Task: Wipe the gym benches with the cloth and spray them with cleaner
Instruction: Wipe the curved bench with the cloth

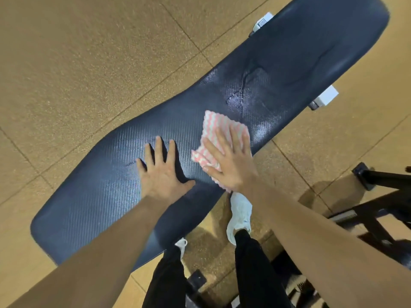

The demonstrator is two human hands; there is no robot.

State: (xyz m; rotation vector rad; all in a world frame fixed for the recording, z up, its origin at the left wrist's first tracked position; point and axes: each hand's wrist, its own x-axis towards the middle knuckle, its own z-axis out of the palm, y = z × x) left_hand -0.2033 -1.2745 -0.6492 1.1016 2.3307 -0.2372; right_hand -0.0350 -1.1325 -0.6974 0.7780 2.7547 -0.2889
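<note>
Metalwork (382, 181), perhaps a rack, beside bench (311, 52) and shoe (241, 210).

Gym bench pad (311, 52) showing dark blue vinyl-like upholstery, fine ribbed weave texture, semi-gloss. Wet sheen glistening mid-pad just beyond cloth (219, 123); creases denting far half. Cloth looking soft, waffle-textured, pink-white wavy stripes, matt. Floor (89, 63) reading as tan speckled rubber-like tiles, grainy, matt, thin seams running between. Bench foot caps (327, 97) looking white, smooth, plastic-like. Frame (389, 176) at right appearing matt black metal. Shoe (241, 210) showing white fabric, dull. Trousers (255, 274) looking black cloth, matt.
</note>
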